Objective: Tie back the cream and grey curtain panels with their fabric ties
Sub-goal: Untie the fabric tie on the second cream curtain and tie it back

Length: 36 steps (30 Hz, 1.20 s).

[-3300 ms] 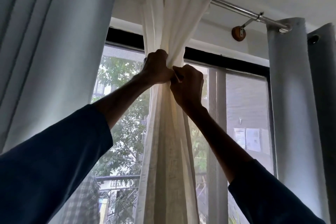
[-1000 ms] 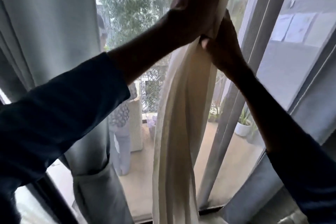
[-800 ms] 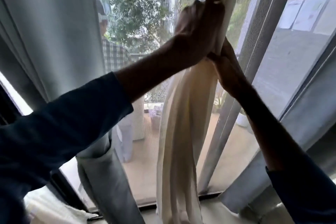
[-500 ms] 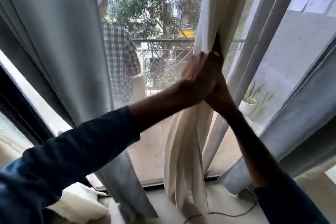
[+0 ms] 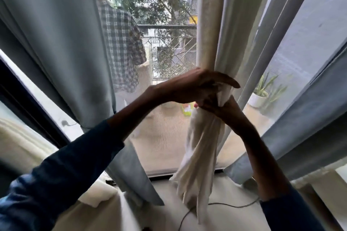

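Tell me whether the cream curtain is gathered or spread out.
Gathered. The cream curtain is squeezed into one narrow bundle where the left hand and right hand grip it, hanging in tight folds below.

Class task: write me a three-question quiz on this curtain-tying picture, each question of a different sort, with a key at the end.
1. Which hand grips the cream curtain higher up? A) left hand B) right hand
2. True or false: the cream curtain hangs spread out flat.
3. Fill in: outside, to the right of the cream curtain, stands a potted ____.
Key: 1 A; 2 false, it is gathered into a bunch; 3 plant.
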Each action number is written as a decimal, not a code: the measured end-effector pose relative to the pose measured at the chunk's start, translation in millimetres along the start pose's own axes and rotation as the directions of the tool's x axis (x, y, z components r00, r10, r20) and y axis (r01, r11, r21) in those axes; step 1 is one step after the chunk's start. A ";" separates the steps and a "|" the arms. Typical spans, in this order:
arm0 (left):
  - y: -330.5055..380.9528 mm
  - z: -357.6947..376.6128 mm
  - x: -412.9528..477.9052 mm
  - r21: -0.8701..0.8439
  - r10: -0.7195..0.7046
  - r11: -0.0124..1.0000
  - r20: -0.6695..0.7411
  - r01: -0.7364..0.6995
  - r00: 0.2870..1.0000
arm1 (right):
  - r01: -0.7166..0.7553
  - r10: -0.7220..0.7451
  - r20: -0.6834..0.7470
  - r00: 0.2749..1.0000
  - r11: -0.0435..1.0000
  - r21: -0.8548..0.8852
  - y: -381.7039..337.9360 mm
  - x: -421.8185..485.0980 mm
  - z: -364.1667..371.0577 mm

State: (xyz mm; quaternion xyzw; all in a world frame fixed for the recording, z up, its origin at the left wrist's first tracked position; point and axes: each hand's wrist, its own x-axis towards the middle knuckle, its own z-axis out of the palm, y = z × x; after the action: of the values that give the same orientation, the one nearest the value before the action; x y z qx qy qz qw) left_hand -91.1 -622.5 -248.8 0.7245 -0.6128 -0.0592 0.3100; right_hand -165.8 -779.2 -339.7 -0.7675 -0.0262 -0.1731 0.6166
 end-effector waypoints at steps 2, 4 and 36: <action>-5.4 0.5 -13.0 -0.282 -0.076 0.956 0.023 0.079 0.997 | 0.004 -0.005 0.026 1.000 1.000 0.023 3.1 -2.7 -6.9; -9.4 0.5 -25.9 -0.477 -0.115 0.875 -0.045 0.080 0.992 | 0.011 -0.012 0.018 1.000 0.997 0.075 2.3 -4.7 -7.7; -99.9 225.8 -97.7 -0.225 -0.617 0.779 -0.442 0.585 0.652 | -0.468 0.464 0.078 0.882 0.846 0.255 83.2 -47.3 -26.1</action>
State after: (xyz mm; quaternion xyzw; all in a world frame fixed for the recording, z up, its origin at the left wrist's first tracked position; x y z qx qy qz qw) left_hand -134.8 -611.6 -510.4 0.8661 -0.2361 0.0090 0.4406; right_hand -195.1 -815.7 -427.1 -0.6621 0.1338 -0.0082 0.7373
